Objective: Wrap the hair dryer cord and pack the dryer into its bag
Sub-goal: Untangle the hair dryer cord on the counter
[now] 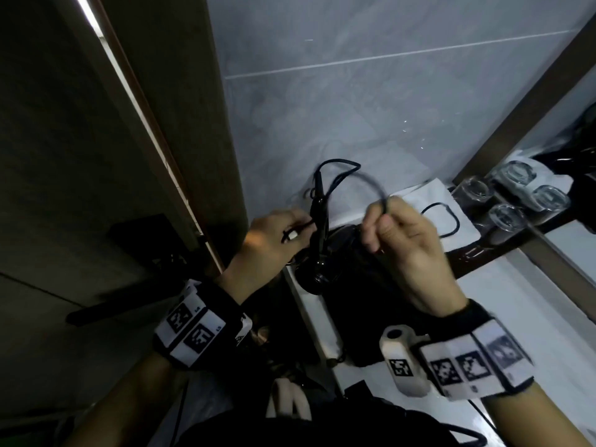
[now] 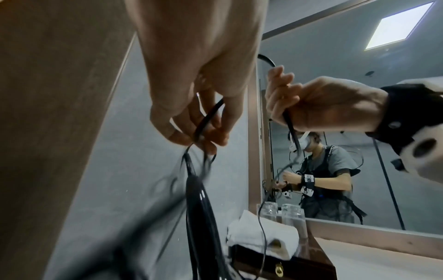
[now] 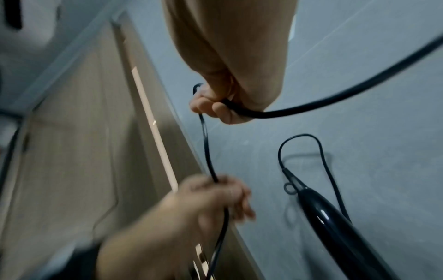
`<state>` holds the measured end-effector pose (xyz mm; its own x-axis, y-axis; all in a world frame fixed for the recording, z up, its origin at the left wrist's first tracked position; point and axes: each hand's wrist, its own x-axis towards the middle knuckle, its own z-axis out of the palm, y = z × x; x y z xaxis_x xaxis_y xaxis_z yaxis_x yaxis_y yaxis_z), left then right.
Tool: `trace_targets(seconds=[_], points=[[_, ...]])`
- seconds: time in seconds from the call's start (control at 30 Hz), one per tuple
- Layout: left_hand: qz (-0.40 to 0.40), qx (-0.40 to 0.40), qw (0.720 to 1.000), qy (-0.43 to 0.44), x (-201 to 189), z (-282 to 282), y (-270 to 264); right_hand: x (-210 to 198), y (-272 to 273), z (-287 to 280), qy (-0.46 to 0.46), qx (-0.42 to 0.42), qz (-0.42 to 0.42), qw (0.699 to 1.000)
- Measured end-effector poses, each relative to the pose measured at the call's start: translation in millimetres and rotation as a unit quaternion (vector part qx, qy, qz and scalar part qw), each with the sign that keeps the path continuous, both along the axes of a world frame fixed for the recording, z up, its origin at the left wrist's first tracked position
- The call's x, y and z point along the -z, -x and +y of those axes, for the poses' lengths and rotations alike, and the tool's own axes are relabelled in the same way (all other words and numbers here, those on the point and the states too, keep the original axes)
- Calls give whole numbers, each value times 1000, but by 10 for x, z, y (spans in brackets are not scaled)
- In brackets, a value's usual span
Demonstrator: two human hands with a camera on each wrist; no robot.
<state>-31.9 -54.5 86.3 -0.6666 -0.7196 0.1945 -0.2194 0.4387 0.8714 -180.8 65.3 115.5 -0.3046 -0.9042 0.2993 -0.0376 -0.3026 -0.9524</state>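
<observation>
Grey wall behind; hands (image 1: 277, 233) blur the cord (image 1: 342, 175).

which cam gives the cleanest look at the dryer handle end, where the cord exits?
Right wrist. The hair dryer handle is sharp there, with its hanging ring and the cord looping out of the tip. Head view shows the handle small and dark between the left hand and right hand. Left wrist view shows it motion-blurred.

A bathroom, likely in a hotel. Grey tiled walls (image 1: 371, 75) meet a white counter (image 1: 503, 301) below a wood-framed mirror (image 2: 359, 170). Upturned drinking glasses (image 1: 506, 216) stand beside a folded white towel (image 2: 263, 235), and a wooden door (image 3: 72, 151) stands at the left.
</observation>
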Motion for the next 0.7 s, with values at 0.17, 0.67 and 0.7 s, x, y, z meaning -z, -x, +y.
trace_targets(seconds=[0.17,0.67,0.7], points=[[-9,8,999,-51,186,22,-197,-36,389,67,55,117,-32,991],[-89,64,953,281,-7,283,130,84,-7,-24,-150,-19,422,894],[-86,55,952,287,-14,305,141,87,-32,-33,-174,-40,392,903]])
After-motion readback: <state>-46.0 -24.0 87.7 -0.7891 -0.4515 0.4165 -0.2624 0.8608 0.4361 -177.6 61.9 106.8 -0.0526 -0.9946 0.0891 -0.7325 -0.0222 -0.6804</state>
